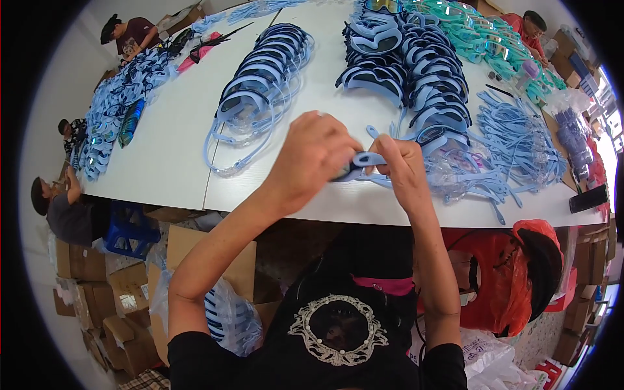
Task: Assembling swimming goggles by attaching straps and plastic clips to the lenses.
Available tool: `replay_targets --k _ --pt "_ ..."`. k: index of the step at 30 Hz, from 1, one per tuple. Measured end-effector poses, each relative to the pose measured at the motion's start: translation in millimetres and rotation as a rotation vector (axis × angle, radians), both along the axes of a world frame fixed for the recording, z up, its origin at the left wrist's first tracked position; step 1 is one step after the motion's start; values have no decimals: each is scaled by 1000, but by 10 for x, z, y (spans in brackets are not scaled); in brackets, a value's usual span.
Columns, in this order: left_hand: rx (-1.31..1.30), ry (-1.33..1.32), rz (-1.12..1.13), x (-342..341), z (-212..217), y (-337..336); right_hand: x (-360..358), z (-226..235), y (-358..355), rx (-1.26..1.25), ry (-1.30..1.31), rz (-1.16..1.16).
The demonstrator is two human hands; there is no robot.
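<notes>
Brown cardboard boxes (pixel 81 263) stacked on floor left of table (pixel 175 149). Clear plastic bag (pixel 227 318) below table edge. Orange-red bag (pixel 497 279) under table's right end.

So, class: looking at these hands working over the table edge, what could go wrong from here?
1. The left hand and right hand hold the blue goggles near the table edge; a slip might drop them to the floor.
2. Loose straps beside the right hand could snag.
</notes>
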State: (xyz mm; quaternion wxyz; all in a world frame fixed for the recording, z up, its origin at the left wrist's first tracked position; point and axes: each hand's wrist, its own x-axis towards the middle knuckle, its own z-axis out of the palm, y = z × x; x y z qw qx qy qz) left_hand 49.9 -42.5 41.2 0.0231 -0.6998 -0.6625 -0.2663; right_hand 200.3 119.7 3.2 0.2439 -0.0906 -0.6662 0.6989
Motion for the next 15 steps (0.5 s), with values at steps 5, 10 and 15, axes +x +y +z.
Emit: replay_targets --k 5,10,15 --pt "229 -1241 294 -372 -388 -100 113 145 -155 230 40 40" --pt "262 -1874 -17 -432 -264 -82 55 110 -206 422 -47 14" --pt "484 -1856 166 -635 -137 -142 -2 122 -248 741 -39 -45"
